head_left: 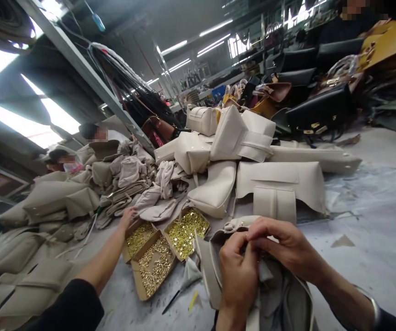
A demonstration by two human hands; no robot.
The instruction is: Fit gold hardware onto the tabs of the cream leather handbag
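Observation:
A beige handbag stands in front of me with its dark grey lining showing. My left hand is closed on the bag's upper edge. Close against it, my right hand has thumb and forefinger pinched together at the same edge. Whatever lies between those fingertips is hidden or too small to name. Left of the bag lie cardboard trays of small metal fittings: one tray of shiny gold pieces, a second tray behind, and a nearer tray of duller gold pieces.
Another person's arm reaches in from the left to the trays. Beige bags are piled beyond my hands, with more beige bags at left. Black handbags stand back right. A thin dark tool and yellow scrap lie nearby.

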